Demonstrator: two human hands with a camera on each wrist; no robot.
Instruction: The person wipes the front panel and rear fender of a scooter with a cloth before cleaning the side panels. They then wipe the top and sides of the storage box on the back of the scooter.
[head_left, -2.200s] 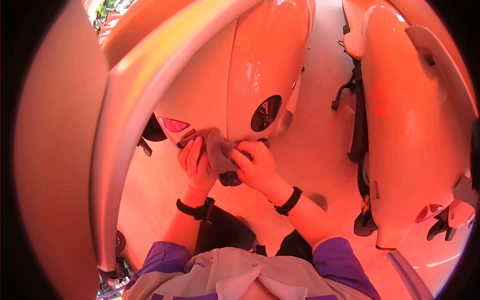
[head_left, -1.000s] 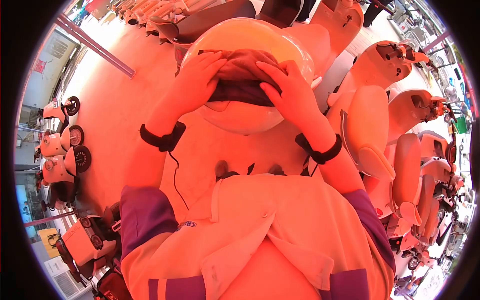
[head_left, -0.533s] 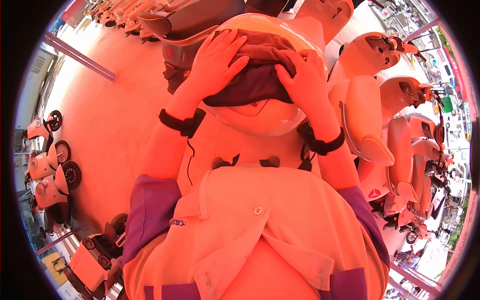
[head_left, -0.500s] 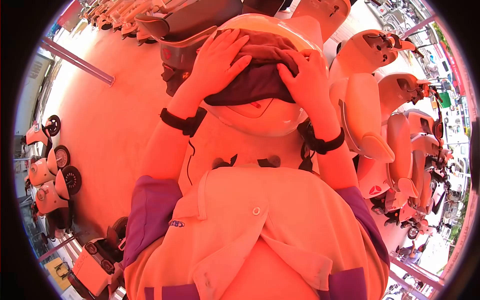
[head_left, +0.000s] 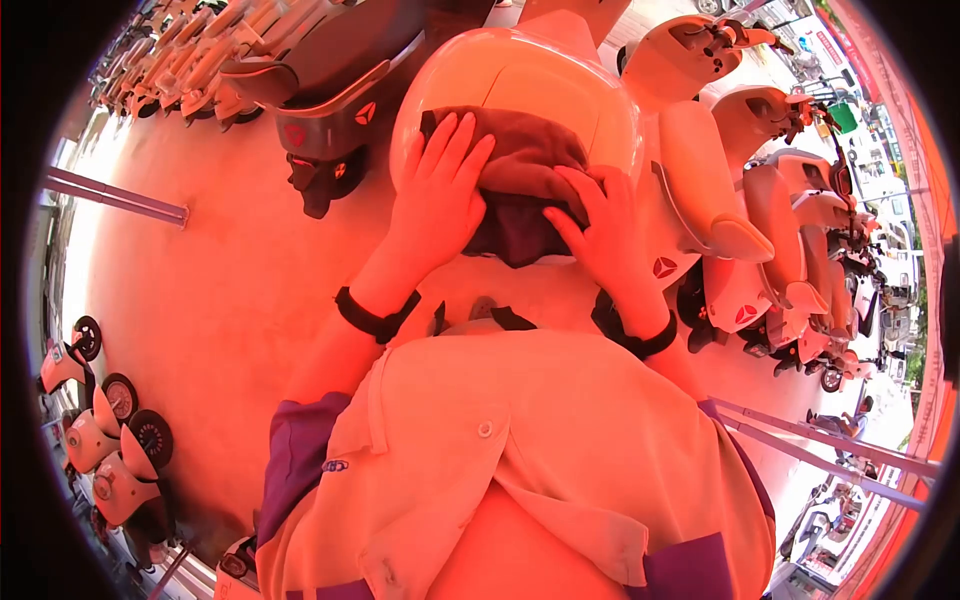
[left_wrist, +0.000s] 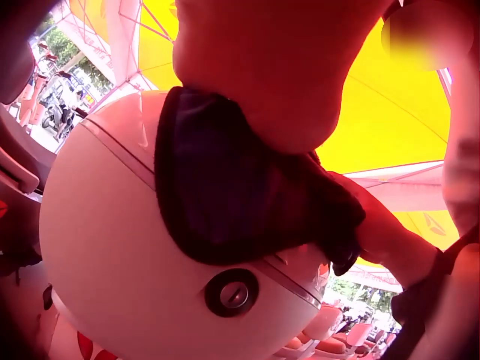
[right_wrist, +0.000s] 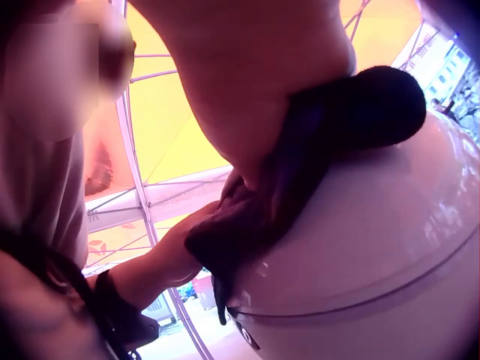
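Note:
A dark, folded cloth (head_left: 530, 150) (left_wrist: 217, 187) (right_wrist: 300, 161) lies over a glossy rounded case (head_left: 540, 75) (left_wrist: 97, 225) (right_wrist: 397, 232), drooping at its near edge. My left hand (head_left: 440, 195) (left_wrist: 270, 67) rests flat on the cloth's left side, fingers extended forward. On the other side, my right hand (head_left: 615, 235) (right_wrist: 255, 82) grips a fold with bent fingers and thumb. A round lock (left_wrist: 232, 292) shows on the case below the cloth in the left wrist view. Both palms' undersides are hidden.
A dark scooter (head_left: 340, 120) stands close on the left, with more scooters (head_left: 740, 290) packed along the right. Small scooters (head_left: 120, 480) are parked at the lower left. Metal poles (head_left: 120, 200) cross both sides, and yellow canopy panels (left_wrist: 397, 112) hang overhead.
The view has swung, and the case now shows more of its top. Both hands and the cloth are lower on it, toward the body, with the hands closer together.

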